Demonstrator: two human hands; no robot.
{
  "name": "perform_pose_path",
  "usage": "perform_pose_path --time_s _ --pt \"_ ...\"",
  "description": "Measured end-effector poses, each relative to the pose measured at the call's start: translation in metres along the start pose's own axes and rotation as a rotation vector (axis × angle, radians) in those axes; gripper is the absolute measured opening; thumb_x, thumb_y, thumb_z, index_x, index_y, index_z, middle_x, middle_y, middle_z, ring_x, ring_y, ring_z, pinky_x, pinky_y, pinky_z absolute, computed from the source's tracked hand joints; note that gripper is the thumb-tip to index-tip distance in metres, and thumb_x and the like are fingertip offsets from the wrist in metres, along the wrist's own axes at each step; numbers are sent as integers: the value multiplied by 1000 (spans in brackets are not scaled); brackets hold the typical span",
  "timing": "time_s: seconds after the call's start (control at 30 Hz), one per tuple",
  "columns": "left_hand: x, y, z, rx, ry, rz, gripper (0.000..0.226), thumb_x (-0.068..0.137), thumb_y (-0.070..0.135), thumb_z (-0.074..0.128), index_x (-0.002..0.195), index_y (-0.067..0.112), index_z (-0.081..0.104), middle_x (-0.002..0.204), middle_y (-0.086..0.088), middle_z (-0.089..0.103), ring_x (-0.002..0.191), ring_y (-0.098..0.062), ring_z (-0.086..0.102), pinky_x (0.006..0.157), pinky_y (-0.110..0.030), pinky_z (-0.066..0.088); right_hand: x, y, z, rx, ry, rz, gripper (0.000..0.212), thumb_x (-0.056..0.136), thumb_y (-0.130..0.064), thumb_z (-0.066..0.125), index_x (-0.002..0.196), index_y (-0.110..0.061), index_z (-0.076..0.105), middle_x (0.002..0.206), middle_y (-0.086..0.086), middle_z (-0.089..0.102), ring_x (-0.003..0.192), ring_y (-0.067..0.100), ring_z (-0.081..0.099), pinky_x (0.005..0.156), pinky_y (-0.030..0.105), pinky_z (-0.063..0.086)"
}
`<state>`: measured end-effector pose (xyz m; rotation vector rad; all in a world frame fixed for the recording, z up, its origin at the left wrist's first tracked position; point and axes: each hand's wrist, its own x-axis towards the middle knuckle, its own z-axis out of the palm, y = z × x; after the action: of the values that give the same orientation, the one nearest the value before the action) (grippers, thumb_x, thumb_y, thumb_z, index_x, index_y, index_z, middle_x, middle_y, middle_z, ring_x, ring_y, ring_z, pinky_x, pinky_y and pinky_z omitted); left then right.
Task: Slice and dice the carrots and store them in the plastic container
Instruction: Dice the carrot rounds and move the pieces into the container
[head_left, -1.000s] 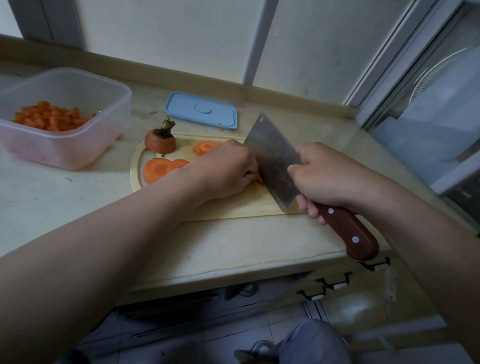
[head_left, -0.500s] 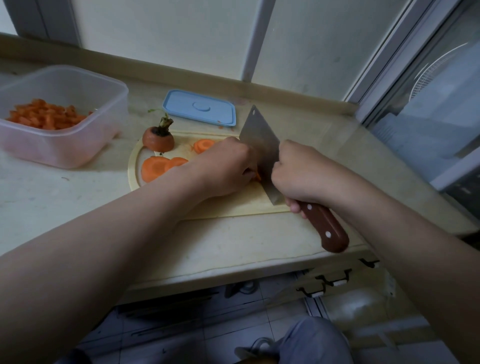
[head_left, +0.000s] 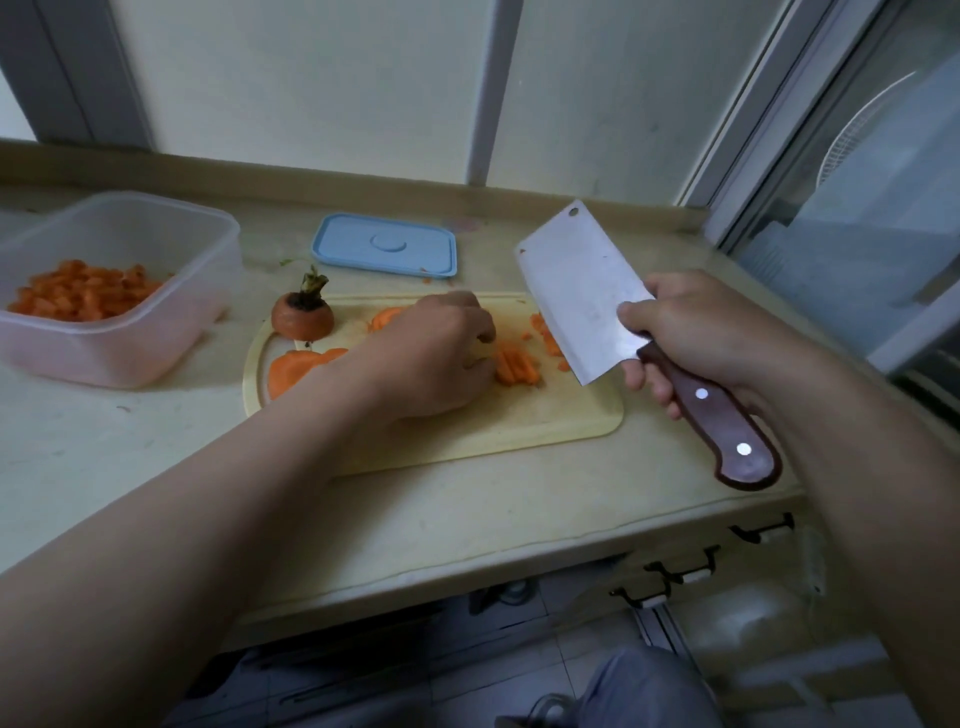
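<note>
Pale counter under window panels is being viewed from the head camera: carrot strips are being steadied on the cutting board by the curled left hand. Cleaver is being gripped closed-fisted, raised, by the right hand. Knuckles are best kept tucked while crosscutting. Plastic container, part-filled, is sitting well left.

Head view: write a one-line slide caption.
Left hand steadies carrot strips on the cutting board while the right hand holds the cleaver raised.
</note>
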<state>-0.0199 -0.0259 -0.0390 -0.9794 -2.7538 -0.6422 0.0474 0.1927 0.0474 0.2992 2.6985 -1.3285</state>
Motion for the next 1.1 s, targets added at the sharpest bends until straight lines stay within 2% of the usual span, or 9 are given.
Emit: perform_pose_path --time_s 0.13,0.23,0.47,0.6,0.73,0.87,0.93,1.0,1.1 --pt "5 14 -3 8 -182 5 66 89 40 66 148 25 40 147 4 45 131 -17 44 102 -23 33 1 23 -5 119 10 7 18 105 -9 42 106 -10 60 59 16 59 36 18 45 37 26 42" --pt "15 20 3 17 -200 65 69 89 39 66 151 28 38 153 3 42 138 -20 40 115 -31 32 3 34 -11 169 -11 -5 18 102 -8 43 108 -6 59 61 18 59 36 20 45 39 27 42" --pt "25 34 15 114 -180 87 29 89 31 54 106 17 74 113 -3 68 104 -25 60 93 -37 48 5 51 -15 239 -39 -39 18 101 -9 42 105 -9 60 62 18 59 37 21 45 42 29 43" --pt "27 50 19 199 -135 -100 25 83 26 48 86 14 69 97 -6 66 91 -28 60 78 -36 51 5 58 -10 255 -70 -48 19 101 -8 41 108 -7 59 62 18 59 38 22 45 42 29 44" --pt "26 71 29 328 -81 -235 18 89 19 49 88 13 66 98 -10 63 93 -32 59 69 -32 38 8 59 -6 254 -70 -55 18 101 -8 41 110 -4 56 59 18 59 37 23 45 41 29 43" --pt "25 70 17 254 -184 -276 19 91 27 50 79 14 57 91 -7 62 86 -28 57 67 -32 38 6 57 -8 248 -75 -75 18 101 -8 41 109 -4 57 58 17 59 38 24 45 41 29 43" --pt "22 62 3 160 -317 -246 15 87 29 53 89 18 63 96 -1 63 93 -25 58 77 -33 47 5 57 -11 256 -72 -72 19 101 -8 41 108 -6 59 61 18 59 39 23 45 41 29 43" --pt "17 56 -9 133 -385 -203 29 85 26 58 112 26 67 118 4 65 112 -21 57 96 -34 47 4 57 -13 268 -64 -62 19 100 -8 41 107 -6 58 62 18 59 39 23 45 41 29 43" --pt "11 52 -12 103 -330 -172 41 87 19 60 127 28 66 128 9 64 119 -16 55 101 -27 43 3 55 -12 284 -60 -56 18 100 -7 41 106 -4 58 62 18 59 39 23 44 42 29 43"
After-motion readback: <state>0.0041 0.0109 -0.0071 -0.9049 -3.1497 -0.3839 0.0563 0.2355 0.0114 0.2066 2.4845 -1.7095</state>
